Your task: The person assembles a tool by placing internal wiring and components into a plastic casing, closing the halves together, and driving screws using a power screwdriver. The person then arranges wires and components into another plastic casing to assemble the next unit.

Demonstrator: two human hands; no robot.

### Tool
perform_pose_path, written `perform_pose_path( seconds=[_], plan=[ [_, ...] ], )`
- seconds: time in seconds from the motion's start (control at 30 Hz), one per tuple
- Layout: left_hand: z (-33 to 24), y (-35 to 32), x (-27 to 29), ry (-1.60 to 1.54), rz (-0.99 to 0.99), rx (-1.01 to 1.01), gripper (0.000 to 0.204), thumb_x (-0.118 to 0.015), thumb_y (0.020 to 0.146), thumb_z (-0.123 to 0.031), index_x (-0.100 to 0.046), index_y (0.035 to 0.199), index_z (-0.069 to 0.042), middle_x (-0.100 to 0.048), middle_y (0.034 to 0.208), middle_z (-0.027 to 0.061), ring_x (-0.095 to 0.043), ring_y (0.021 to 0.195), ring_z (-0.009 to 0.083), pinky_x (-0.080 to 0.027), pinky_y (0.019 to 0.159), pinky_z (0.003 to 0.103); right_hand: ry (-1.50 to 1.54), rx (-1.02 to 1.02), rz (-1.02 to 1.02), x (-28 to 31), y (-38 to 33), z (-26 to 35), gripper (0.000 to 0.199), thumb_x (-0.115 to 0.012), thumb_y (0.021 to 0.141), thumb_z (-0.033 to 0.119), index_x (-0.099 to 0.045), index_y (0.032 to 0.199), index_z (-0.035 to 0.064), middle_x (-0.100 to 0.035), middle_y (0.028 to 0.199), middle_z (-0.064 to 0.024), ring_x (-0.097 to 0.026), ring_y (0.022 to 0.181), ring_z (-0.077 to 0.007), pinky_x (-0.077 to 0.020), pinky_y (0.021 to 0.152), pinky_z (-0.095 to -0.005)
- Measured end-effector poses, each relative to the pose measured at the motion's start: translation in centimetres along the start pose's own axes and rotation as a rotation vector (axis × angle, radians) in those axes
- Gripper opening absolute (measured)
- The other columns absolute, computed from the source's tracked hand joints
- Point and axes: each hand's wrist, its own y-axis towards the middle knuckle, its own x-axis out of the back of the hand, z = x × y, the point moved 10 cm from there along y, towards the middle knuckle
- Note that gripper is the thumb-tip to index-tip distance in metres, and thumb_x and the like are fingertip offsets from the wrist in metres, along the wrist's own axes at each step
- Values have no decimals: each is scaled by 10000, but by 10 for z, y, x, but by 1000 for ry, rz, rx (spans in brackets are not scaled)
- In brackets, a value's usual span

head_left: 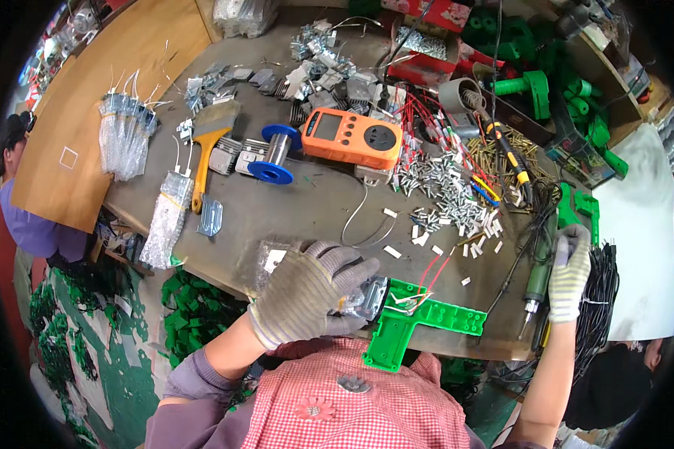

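Observation:
My left hand (303,292), in a striped grey glove, is closed around a shiny metal tube (368,298) with a dark end. That end meets a green T-shaped plastic housing half (395,338), hollow side up, at the table's near edge. Red wires (430,277) and white leads run out of the housing. At the right edge my right hand (571,273), gloved too, has its fingers bent at the lower end of a green plastic part (567,206). Its fingertips partly hide the contact. Just left of this hand lies a dark green electric screwdriver (537,278).
An orange meter (352,138), a solder spool (275,153) and a brush (211,138) lie mid-table. Small metal sleeves (449,187) are heaped right of them. Black cables (603,288) hang at the right edge. Plastic-wrapped parts (127,135) lie left; another person (34,202) is beyond.

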Motion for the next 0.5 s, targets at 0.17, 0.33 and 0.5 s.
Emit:
perform_pose_path(
  seconds=[0.17, 0.33, 0.5],
  plan=[
    [8, 10, -1, -36, 40, 24, 773, -797, 673, -472, -595, 1320, -99, -617, 1210, 136, -577, 1121, 350, -454, 952, 500, -225, 622, 145, 0, -78, 113, 200, -648, 867, 22, -623, 1061, 60, -673, 959, -156, -663, 885, -364, -532, 801, -455],
    [0, 7, 12, 75, -65, -21, 743, -818, 631, -415, -615, 1271, -96, -620, 1192, 126, -580, 1083, 350, -452, 942, 495, -217, 491, 253, 4, -126, 81, 176, -712, 796, 44, -639, 952, 84, -680, 877, -105, -670, 782, -330, -541, 697, -430],
    [2, 1, 7, 20, -71, -122, 780, -827, 630, -396, -584, 1314, -113, -605, 1227, 124, -568, 1094, 344, -435, 965, 488, -248, 482, 442, -13, -166, 70, 254, -726, 788, 163, -671, 1031, 113, -682, 953, -115, -671, 849, -336, -546, 749, -424]
  ],
)
